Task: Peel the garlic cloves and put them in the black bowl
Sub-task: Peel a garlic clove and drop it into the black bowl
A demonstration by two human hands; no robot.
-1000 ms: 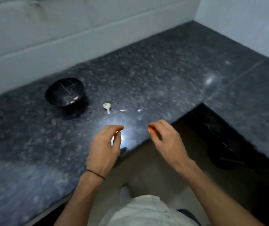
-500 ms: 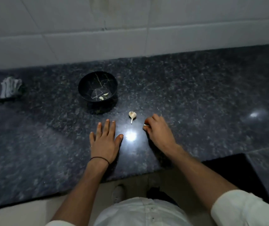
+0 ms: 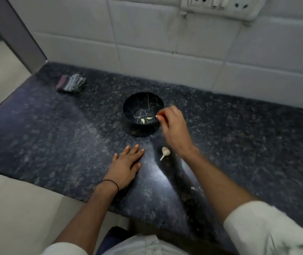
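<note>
White tiled wall, dark speckled counter (glossy glare), socket panel

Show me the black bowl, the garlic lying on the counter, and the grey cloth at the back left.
black bowl (image 3: 141, 102), head view, on its bare inner wall.
garlic (image 3: 166, 151), head view, on its rounded bulb end.
grey cloth (image 3: 72, 85), head view, on the middle of the bundle.

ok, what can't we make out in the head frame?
1. Right hand, head view: motion blur at the black bowl rim; whether its fingers pinch a clove is unclear.
2. Bowl interior: two pale cloves show; its near wall is hidden by the rim.
3. Garlic piece on the counter: too small to tell peeled or not.
4. Wall socket: cut off by the top edge.
</note>
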